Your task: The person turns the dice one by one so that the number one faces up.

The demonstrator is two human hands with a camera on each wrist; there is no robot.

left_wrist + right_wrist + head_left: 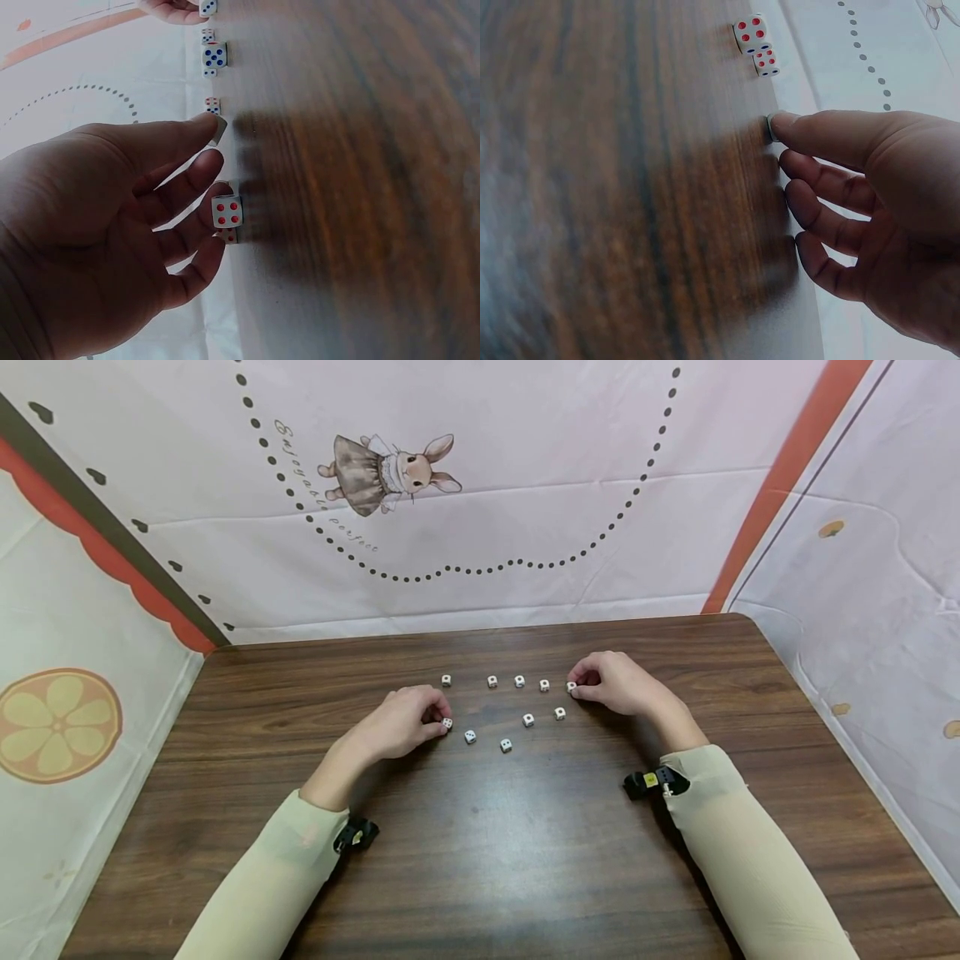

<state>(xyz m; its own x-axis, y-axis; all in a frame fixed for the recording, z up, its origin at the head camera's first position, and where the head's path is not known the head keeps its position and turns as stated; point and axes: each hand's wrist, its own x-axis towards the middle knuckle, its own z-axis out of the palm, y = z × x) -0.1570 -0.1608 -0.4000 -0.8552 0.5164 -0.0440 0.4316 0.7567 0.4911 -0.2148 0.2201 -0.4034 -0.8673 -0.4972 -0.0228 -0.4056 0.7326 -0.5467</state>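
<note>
My left hand pinches a white die between thumb and index finger at the tabletop. In the left wrist view only a sliver of that die shows past the thumb, and another die with four red pips appears in front of the curled fingers. My right hand holds a die by thumb and fingertip at the right end of the far row; the thumb mostly hides it in the right wrist view. Just right of the left hand lies a loose die.
Along the far row stand several dice, among them one at the left end and one beside the right hand. Nearer me are more dice. The brown wooden table meets a printed cloth behind.
</note>
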